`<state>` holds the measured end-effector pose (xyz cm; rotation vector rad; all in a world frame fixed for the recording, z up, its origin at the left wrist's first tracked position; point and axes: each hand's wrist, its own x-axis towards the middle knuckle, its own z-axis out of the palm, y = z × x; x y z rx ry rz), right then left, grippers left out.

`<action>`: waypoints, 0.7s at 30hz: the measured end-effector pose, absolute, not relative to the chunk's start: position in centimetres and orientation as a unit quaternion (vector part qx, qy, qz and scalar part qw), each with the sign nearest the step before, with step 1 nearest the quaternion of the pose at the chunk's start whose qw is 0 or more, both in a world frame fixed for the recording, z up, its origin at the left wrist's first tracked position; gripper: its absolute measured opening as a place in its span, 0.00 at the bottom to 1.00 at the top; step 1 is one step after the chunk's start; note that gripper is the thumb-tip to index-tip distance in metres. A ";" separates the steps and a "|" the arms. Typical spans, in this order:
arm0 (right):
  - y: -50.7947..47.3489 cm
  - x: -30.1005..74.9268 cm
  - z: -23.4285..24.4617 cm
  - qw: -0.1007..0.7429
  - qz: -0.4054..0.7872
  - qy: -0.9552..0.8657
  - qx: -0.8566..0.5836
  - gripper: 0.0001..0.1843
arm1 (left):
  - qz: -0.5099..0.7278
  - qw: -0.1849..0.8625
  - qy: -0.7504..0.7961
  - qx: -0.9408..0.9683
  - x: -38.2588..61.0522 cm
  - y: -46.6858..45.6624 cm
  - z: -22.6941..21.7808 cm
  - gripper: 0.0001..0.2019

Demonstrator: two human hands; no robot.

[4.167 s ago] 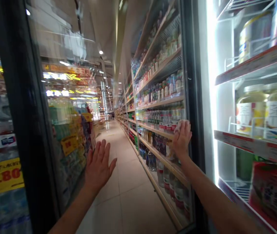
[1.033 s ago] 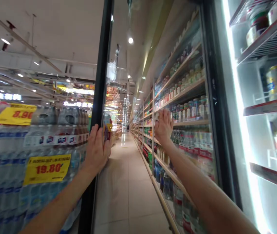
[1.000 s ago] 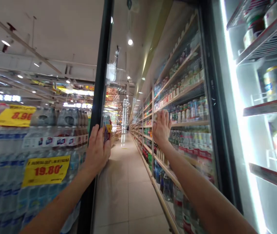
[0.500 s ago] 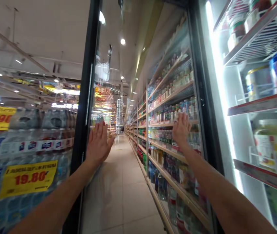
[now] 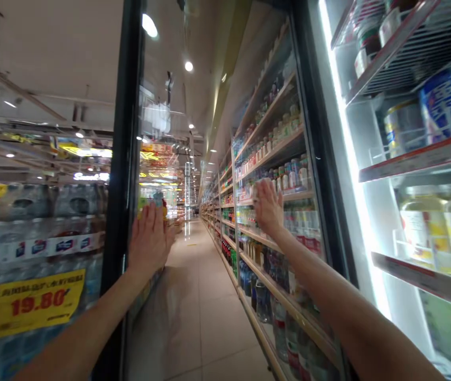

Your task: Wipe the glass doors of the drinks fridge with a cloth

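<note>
A glass cooler door (image 5: 193,328) with a black frame stands open in front of me. My left hand (image 5: 149,241) lies flat against the glass beside the left frame edge, fingers stretched and holding nothing. My right hand (image 5: 269,207) presses on the glass further right, its fingers extended. A small white cloth (image 5: 255,193) shows at that hand's left edge, mostly hidden under the palm and fingers. Shelves of bottles appear in and through the glass.
To the right stands the lit cooler, its shelf (image 5: 419,164) holding cans, with bottled drinks (image 5: 427,227) below. Shrink-wrapped bottle packs (image 5: 38,233) are stacked at left, with a yellow price sign (image 5: 35,301) on them. A tiled aisle shows through the glass.
My right hand has slid left across the glass with the white cloth. My left hand stays near the frame edge. The view has shifted slightly to the right.
</note>
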<state>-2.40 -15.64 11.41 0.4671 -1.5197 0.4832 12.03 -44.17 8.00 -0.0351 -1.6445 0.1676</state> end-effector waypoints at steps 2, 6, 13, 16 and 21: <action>-12.8 -3.9 11.8 0.679 0.312 -0.657 0.102 0.29 | 0.076 0.674 -0.735 -0.010 12.0 -44.1 8.0 0.32; -13.6 -3.8 12.5 0.679 0.347 -0.640 0.090 0.30 | 0.079 0.674 -0.734 0.003 11.8 -44.0 8.0 0.32; -20.6 0.1 11.7 0.650 0.117 -0.663 0.353 0.29 | 0.086 0.666 -0.741 0.016 12.1 -43.9 8.1 0.32; -18.0 -0.9 12.7 0.661 0.241 -0.672 0.232 0.29 | 0.088 0.661 -0.745 0.027 12.0 -43.9 8.0 0.33; -18.7 -0.7 14.7 0.659 0.318 -0.665 0.151 0.30 | 0.089 0.664 -0.742 0.021 11.6 -44.1 7.9 0.32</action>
